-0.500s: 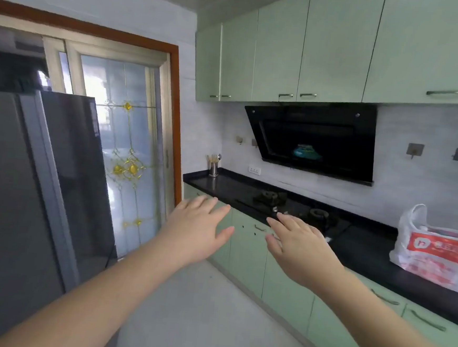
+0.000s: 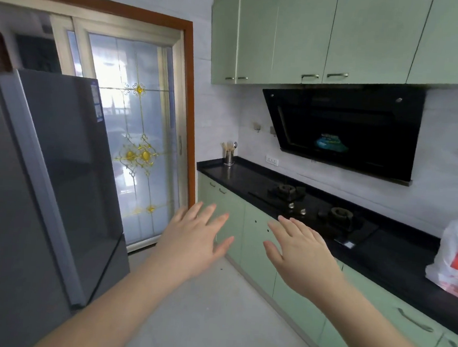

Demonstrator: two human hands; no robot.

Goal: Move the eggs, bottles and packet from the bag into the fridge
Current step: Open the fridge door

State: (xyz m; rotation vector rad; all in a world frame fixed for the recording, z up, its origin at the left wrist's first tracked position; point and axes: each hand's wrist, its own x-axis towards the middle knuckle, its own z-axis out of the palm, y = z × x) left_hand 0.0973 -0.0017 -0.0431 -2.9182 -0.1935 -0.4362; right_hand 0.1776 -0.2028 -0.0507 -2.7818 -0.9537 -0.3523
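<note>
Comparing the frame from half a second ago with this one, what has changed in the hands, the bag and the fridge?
Little has changed. The view has swung slightly left, so the white plastic bag on the black counter now sits cut off at the right edge. The left hand and right hand remain open and empty in mid-air. The grey fridge is still shut.

Grey fridge point(image 2: 57, 176), red-printed white bag point(image 2: 456, 259)

— Cut by the right edge: white plastic bag with red print point(image 2: 455, 259); contents hidden, lettering unreadable.
— Tall dark grey fridge point(image 2: 57, 187), too: clipped at left, doors closed, inside unseen.
</note>
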